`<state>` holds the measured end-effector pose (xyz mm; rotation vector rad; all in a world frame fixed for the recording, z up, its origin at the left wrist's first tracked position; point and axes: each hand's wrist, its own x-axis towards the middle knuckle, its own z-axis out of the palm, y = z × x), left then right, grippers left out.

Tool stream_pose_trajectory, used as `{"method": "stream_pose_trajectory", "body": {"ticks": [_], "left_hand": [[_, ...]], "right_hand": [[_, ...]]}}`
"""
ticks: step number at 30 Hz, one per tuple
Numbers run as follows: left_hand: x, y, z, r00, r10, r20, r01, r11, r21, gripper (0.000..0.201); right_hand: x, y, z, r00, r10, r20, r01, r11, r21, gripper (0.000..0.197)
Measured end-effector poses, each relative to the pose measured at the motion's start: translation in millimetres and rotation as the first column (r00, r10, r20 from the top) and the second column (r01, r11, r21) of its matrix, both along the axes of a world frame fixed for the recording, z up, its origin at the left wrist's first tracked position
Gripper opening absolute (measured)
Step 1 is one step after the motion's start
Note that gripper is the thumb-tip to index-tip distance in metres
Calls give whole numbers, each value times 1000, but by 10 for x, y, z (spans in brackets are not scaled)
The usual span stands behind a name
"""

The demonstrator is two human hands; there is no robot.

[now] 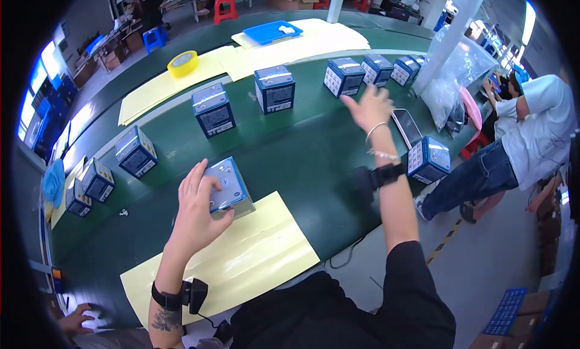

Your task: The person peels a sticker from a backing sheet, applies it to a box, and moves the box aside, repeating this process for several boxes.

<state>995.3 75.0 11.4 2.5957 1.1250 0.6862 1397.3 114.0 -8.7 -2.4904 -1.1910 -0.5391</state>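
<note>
My left hand point(202, 207) is wrapped over the near-left side of a small blue box point(235, 183). Its thumb lies along the near side and its fingers along the left, partly hiding the box. This box stands at the far edge of a yellow sheet point(248, 252). Stretched out to the right, my right hand point(371, 109) holds nothing, with its fingers spread. Just beyond its fingertips are a dark blue box point(344, 77) and another blue box point(377, 70). A phone point(407, 128) lies close to the right wrist.
More blue boxes point(213, 110) stand in a curved row across the green table point(302, 149). Behind them are a roll of yellow tape point(183, 64), yellow sheets and a blue tray point(266, 33). A white post point(450, 41) rises at right near plastic bags; a person point(519, 131) stands there.
</note>
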Motion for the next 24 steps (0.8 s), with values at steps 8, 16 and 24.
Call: {"method": "stream_pose_trajectory", "body": {"ticks": [8, 16, 24], "left_hand": [[-62, 241, 182, 997, -68, -23, 62, 974, -216, 52], [-417, 1052, 481, 965, 261, 33, -250, 949, -191, 49], [-454, 1577, -220, 969, 247, 18, -247, 969, 7, 45]], "right_hand": [[1287, -262, -613, 889, -441, -118, 429, 896, -116, 91], [582, -536, -124, 989, 75, 131, -91, 988, 125, 80], [893, -2048, 113, 985, -119, -126, 118, 993, -13, 91]]}}
